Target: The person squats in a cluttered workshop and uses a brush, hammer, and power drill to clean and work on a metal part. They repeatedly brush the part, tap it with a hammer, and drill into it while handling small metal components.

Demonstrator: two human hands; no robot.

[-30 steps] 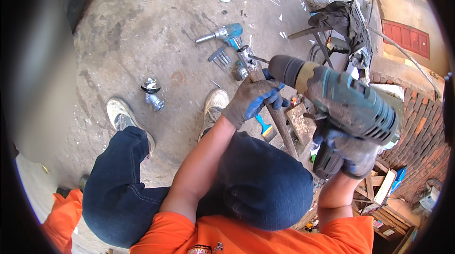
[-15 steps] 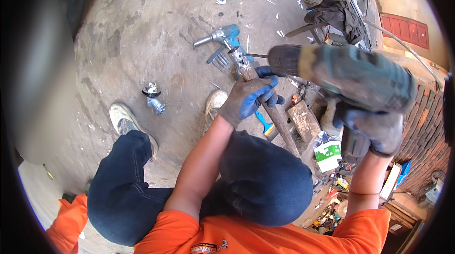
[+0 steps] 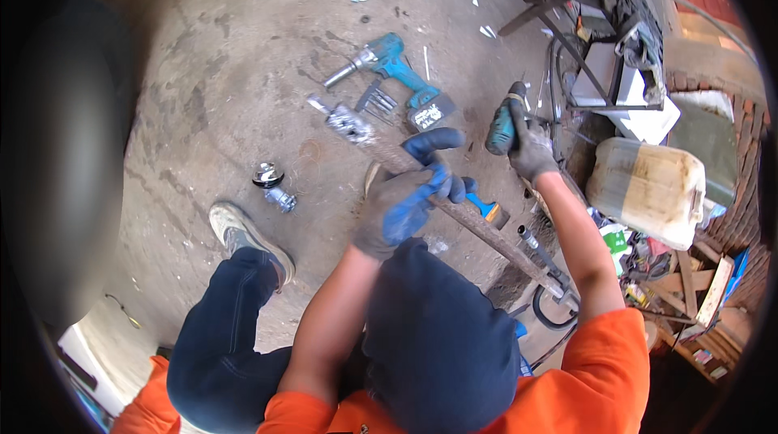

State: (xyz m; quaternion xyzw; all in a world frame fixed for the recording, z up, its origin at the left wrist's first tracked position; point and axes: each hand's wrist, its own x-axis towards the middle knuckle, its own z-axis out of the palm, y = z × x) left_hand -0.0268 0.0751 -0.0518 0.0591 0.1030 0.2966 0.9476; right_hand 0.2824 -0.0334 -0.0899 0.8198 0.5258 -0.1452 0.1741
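A long brown pole (image 3: 478,227) slants across in front of my raised knee. Its far-left end (image 3: 350,124) is worn silvery white and has a thin tongue sticking out. My left hand (image 3: 405,203), in a grey and blue glove, is wrapped round the pole, with one finger stretched out. Off to the right, low over the floor, my gloved right hand (image 3: 533,152) grips a teal and black power drill (image 3: 502,128), whose chuck points away from me. I cannot make out a bit in it.
Beyond the pole lie a teal impact wrench (image 3: 397,65) and several sockets (image 3: 378,99). A shiny metal gear head (image 3: 275,187) rests near my left shoe (image 3: 251,235). A paintbrush (image 3: 489,209), a plastic jerrycan (image 3: 644,187) and a cloth-draped metal frame (image 3: 604,8) stand to the right.
My right hand has carried the drill away from the pole's end, farther off and lower. The pole, still in my left hand, has tilted its far end to the left.
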